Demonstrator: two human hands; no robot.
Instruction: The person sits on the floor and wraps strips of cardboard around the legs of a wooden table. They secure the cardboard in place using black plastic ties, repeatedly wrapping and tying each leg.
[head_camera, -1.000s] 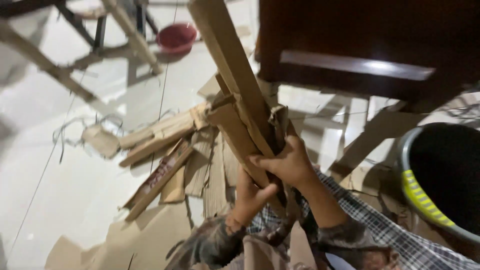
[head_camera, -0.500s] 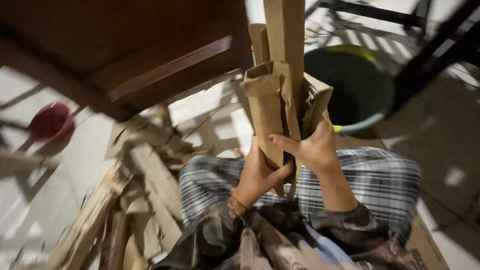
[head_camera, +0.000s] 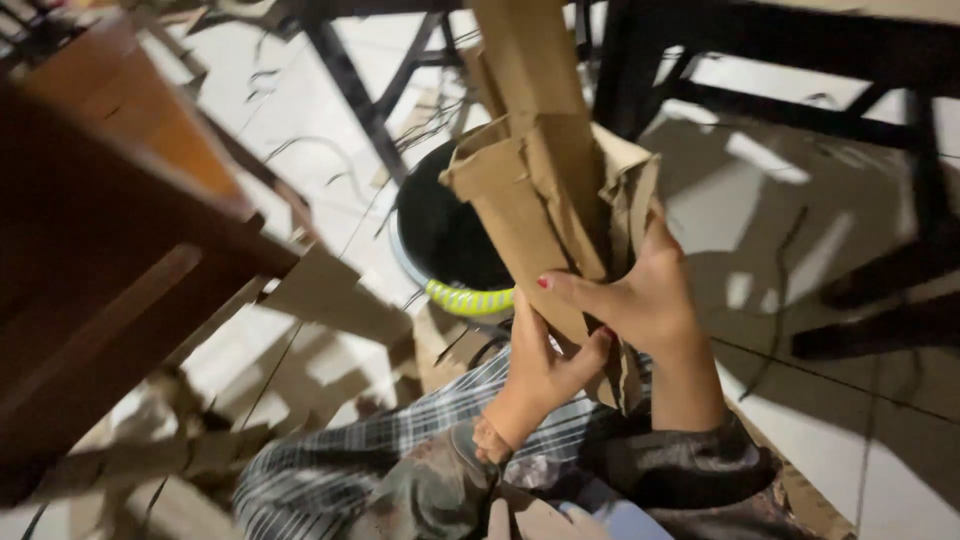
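- At the far left a dark brown wooden table (head_camera: 110, 260) fills the edge of my view. A moment ago it sat across the top of my view, so my head has swung to the right.
- Below it, loose cardboard scraps (head_camera: 330, 300) lie on the pale tiled floor (head_camera: 800, 400), near my knees in checked trousers (head_camera: 400, 450).
- Left of centre, my left hand (head_camera: 540, 365) is closed around the lower end of a bundle of cardboard strips (head_camera: 545, 200), thumb and fingers wrapped from below.
- The bundle stands nearly upright in front of me, its long strips running out of the top of the view. It leaned to the left a second ago and is now straighter.
- Behind the bundle sits a black bucket (head_camera: 440, 240) with a yellow-green band at its rim. It is nearer the middle of my view than it was.
- Right of centre, my right hand (head_camera: 640, 295) clasps the bundle higher up, fingers curled across its front.
- So both hands grip the gathered strips firmly, held together over my lap.
- At the far right stand black table legs (head_camera: 900, 150) on the floor.
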